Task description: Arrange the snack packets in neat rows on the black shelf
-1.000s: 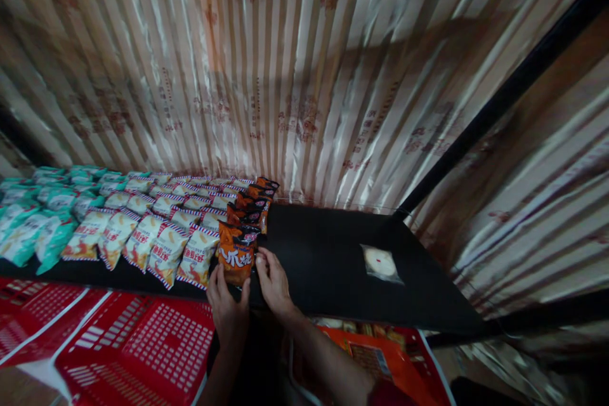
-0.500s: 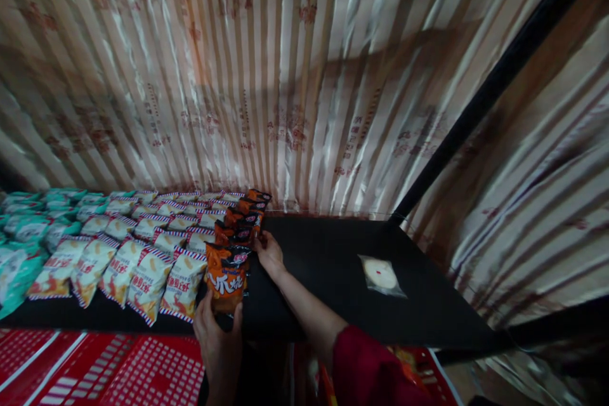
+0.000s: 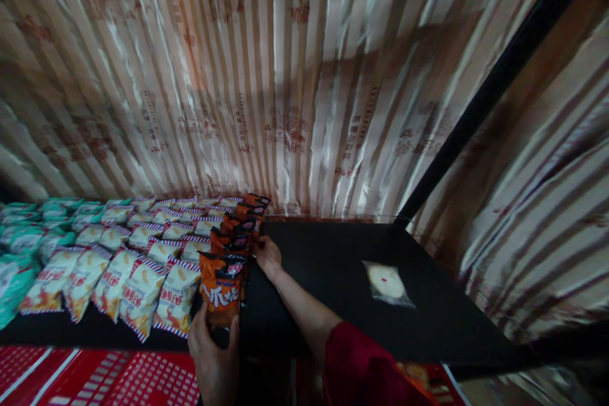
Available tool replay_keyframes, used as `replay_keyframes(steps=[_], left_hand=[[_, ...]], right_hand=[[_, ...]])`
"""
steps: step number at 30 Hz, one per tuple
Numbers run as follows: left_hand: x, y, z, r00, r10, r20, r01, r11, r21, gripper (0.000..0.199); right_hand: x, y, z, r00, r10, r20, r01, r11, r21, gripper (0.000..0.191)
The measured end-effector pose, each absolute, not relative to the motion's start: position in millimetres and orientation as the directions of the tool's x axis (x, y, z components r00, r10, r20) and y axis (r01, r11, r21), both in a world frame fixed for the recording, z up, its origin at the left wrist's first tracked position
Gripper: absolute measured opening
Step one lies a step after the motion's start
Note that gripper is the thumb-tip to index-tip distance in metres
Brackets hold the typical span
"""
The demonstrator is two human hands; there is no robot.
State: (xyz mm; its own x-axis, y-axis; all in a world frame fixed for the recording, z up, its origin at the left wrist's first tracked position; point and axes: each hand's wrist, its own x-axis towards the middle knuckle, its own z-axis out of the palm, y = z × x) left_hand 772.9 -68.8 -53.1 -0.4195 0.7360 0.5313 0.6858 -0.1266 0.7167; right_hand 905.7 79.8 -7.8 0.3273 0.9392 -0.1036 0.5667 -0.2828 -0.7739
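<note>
The left hand point(image 3: 214, 358) grasps the front orange bag point(image 3: 222, 288) low on the black shelf point(image 3: 314, 285), seemingly to steady it in line, while the right hand point(image 3: 269, 258) touches the bags behind point(image 3: 229, 244), its grip unclear.

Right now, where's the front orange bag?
Head view, below and left of centre: the front orange bag is near the front edge of the shelf, just right of a white bag, with the left hand at its lower end.
</note>
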Motion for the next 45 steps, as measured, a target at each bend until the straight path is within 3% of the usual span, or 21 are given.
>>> replay_keyframes(steps=[11,17,21,24,28,33,37,45], left_hand=[[774.3,-68.5,-51.1,-0.424,0.744,0.517,0.681,-0.114,0.723,0.063],[775.1,-68.7,-51.4,-0.421,0.742,0.522,0.697,-0.104,0.709,0.063],[774.9,-69.1,-50.4,-0.409,0.743,0.530,0.706,-0.109,0.699,0.063],[774.6,-69.5,-49.6,-0.392,0.735,0.554,0.726,-0.122,0.677,0.063],[775.4,-68.7,-48.9,-0.386,0.715,0.583,0.740,-0.137,0.658,0.062],[775.7,-67.4,-49.3,-0.394,0.717,0.575,0.725,-0.143,0.674,0.061],[775.2,-68.1,-49.2,-0.404,0.719,0.566,0.714,-0.138,0.686,0.061],[775.3,-66.7,-51.7,-0.427,0.717,0.551,0.689,-0.137,0.712,0.061]], right_hand=[[907.6,84.4,-15.0,0.293,0.953,0.076,0.605,-0.123,-0.787,0.013],[911.8,90.9,-21.3,0.287,0.957,0.034,0.579,-0.146,-0.802,0.013],[914.3,82.5,-24.6,0.362,0.900,0.245,0.621,-0.037,-0.783,0.028],[911.6,68.9,-22.6,0.327,0.865,0.379,0.641,0.092,-0.762,0.026],[901.9,53.8,-15.1,0.152,0.950,0.271,0.610,0.125,-0.782,0.022],[892.9,50.1,-7.3,0.153,0.981,0.123,0.645,-0.005,-0.764,0.021],[891.5,53.1,-5.5,0.153,0.977,0.149,0.657,0.012,-0.754,0.013],[894.7,61.3,-10.9,0.169,0.943,0.288,0.625,0.124,-0.771,0.018]])
